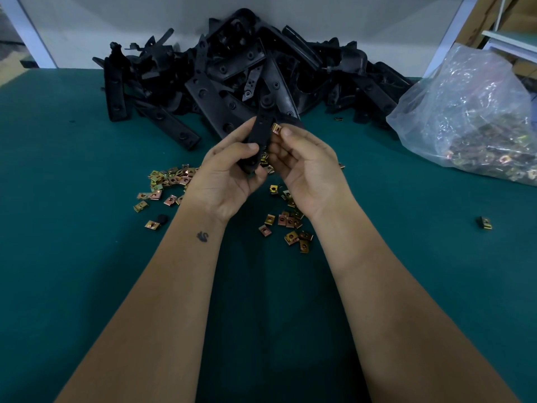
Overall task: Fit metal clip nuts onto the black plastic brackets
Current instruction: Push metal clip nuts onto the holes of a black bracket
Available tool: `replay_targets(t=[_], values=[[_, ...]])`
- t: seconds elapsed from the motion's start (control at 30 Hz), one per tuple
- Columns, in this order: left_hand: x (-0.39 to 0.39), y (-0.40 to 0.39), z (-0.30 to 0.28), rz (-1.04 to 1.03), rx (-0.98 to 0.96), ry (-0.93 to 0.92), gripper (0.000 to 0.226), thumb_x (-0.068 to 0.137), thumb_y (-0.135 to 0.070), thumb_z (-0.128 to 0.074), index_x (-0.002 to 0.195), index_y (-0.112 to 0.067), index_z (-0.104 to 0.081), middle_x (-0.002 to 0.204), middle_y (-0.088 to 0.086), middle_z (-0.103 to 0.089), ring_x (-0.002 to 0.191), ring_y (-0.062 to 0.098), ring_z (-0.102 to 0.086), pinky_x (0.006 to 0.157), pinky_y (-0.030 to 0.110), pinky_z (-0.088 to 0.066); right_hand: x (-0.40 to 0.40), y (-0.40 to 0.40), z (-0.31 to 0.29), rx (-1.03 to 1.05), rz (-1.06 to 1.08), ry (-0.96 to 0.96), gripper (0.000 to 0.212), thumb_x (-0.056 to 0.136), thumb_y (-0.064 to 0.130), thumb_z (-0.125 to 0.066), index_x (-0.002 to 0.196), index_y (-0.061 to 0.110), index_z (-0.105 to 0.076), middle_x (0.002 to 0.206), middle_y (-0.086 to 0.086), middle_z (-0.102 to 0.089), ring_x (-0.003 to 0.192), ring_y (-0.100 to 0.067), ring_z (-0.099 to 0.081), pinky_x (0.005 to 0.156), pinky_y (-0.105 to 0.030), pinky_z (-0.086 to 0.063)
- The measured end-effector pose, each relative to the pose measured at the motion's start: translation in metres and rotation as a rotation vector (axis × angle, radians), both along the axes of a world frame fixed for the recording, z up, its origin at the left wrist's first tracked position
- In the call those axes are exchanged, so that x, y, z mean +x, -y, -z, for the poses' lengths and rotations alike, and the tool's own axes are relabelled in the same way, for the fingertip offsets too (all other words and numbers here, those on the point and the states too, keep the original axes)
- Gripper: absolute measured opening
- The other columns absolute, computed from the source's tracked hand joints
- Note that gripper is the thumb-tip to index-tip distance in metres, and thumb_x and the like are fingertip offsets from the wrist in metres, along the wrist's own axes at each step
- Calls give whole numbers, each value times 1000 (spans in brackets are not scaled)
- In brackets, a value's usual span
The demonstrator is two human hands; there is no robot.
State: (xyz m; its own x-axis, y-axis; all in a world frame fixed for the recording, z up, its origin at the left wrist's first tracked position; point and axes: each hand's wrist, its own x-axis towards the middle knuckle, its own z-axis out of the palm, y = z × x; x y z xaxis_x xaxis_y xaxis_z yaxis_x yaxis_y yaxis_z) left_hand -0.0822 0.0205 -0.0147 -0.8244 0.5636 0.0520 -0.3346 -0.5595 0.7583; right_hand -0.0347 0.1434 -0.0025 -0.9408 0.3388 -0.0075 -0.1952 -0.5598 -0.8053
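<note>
bare green mat [87, 257] near the body, scattered clip nuts [171, 181] mid-table, bracket pile [247, 71] behind, bag [476, 117] far right

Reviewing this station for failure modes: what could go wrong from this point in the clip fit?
1. The right hand pinches the clip nut only at the fingertips against the edge of the bracket; it could slip and drop among the loose clips.
2. The left hand holds the bracket in mid-air, so the clip may go on crooked.
</note>
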Motion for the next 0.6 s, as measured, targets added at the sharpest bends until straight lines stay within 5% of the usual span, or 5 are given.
replay_targets(t=[0.6], values=[[-1, -3, 6, -50, -167, -78, 47, 87, 4, -53, 121, -26, -66, 110, -2, -67, 102, 17, -56, 66, 30, -53, 0, 2, 0, 164, 146, -22, 16, 89, -9, -59, 86, 6, -66, 83, -9, -66, 74, -16, -61, 73, -27, -51]])
